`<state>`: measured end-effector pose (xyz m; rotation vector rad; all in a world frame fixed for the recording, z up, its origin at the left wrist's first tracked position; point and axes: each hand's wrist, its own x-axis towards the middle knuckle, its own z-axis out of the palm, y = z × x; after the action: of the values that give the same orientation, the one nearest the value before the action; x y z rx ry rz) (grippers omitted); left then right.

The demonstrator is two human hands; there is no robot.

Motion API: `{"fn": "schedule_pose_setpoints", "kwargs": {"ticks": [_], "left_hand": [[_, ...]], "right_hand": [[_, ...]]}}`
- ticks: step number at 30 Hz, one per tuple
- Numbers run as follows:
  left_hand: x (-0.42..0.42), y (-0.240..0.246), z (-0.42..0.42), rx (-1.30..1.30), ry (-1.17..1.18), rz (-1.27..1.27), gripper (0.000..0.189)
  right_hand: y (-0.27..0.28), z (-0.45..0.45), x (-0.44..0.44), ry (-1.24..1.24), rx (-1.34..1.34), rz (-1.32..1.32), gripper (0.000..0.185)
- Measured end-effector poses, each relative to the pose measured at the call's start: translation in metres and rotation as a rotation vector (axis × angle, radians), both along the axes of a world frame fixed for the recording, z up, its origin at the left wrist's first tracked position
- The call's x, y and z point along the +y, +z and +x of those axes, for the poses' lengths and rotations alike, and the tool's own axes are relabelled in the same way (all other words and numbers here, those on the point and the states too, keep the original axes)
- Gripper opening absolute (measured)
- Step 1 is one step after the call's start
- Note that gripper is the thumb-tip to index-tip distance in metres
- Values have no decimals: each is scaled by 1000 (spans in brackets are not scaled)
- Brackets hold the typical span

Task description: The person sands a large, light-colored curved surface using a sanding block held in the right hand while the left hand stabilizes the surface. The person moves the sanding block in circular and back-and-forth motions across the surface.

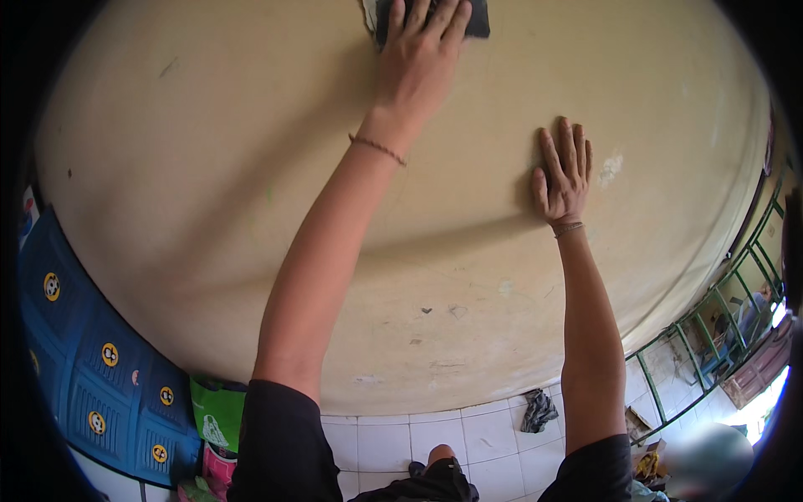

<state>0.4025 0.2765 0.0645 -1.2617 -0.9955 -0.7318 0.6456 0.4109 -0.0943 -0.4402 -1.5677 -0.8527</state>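
My left hand (423,56) presses a dark sheet (478,19), seemingly sandpaper, flat against the cream painted wall (301,207). The fingers lie spread over the sheet, and its upper part is cut off by the picture's top edge. A paler, ragged edge shows left of the fingers. Lower and to the right, my right hand (564,176) rests with its palm on the bare wall, fingers pointing up and holding nothing. Just right of it is a whitish patch (610,169) in the paint. Scuffs and small chips mark the lower wall.
A blue plastic drawer cabinet (88,357) stands at left beside a green bag (216,408). Crumpled black plastic (537,411) lies on the white tiled floor (439,439) by the wall. At right are a green metal ladder (684,342) and a blurred, rounded shape (709,461).
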Motion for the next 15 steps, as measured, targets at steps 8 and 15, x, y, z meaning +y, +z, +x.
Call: {"fn": "schedule_pose_setpoints", "kwargs": {"ticks": [8, 15], "left_hand": [[-5, -13, -15, 37, -154, 19, 49], [3, -75, -12, 73, -219, -57, 48]], "right_hand": [[-3, 2, 2, 0, -13, -26, 55], [0, 7, 1, -9, -13, -15, 55]]}}
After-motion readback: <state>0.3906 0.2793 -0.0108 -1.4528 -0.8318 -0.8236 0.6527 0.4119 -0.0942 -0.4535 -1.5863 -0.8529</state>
